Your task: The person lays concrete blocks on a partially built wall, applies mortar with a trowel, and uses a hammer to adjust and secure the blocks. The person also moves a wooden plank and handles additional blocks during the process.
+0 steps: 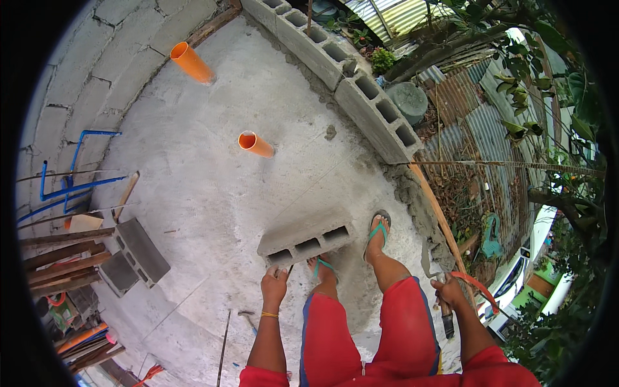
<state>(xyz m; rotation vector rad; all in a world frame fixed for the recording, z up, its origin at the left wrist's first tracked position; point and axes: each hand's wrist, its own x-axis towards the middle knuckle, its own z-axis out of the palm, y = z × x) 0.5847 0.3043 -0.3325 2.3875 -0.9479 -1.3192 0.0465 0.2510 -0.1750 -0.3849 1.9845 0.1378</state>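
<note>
A grey hollow concrete block, its holes facing me, is in front of my left foot. My left hand is closed at the block's near left corner. Whether its fingers grip the block or a thin dark piece beside it, I cannot tell. On the right, my right hand is wrapped round the handle of a trowel, whose mortar-grey blade points away from me. Next to that hand curves an orange-red strap or hose.
Two orange pipes rise from the concrete floor. A hollow-block wall edges the right, a wooden board continuing it. Blue pipes, spare blocks and stacked lumber are at left; a hammer lies near my left arm.
</note>
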